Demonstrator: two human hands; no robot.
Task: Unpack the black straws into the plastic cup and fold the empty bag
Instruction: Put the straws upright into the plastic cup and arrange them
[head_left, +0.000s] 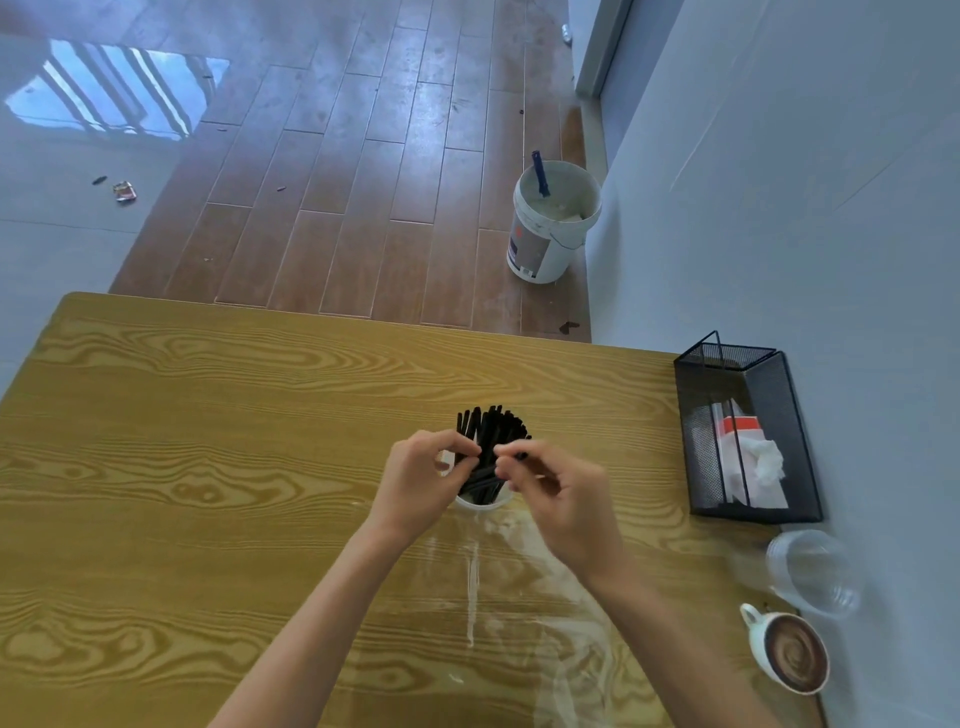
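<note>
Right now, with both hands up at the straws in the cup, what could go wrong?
The black straws fan out well above the plastic cup; a nudge from the left hand or right hand might tip it over. The clear empty bag lies flat under the forearms, hard to see, so an arm could drag it. The coffee cup sits near the right elbow and could spill.

Two bare forearms and hands, nothing worn
The left hand (415, 480) and right hand (558, 493) carry no gloves, rings, watch or bands; both forearms are uncovered from the lower frame edge to the wrists, no sleeve in view, and the fingers (511, 452) are slim with short, unpainted nails
</note>
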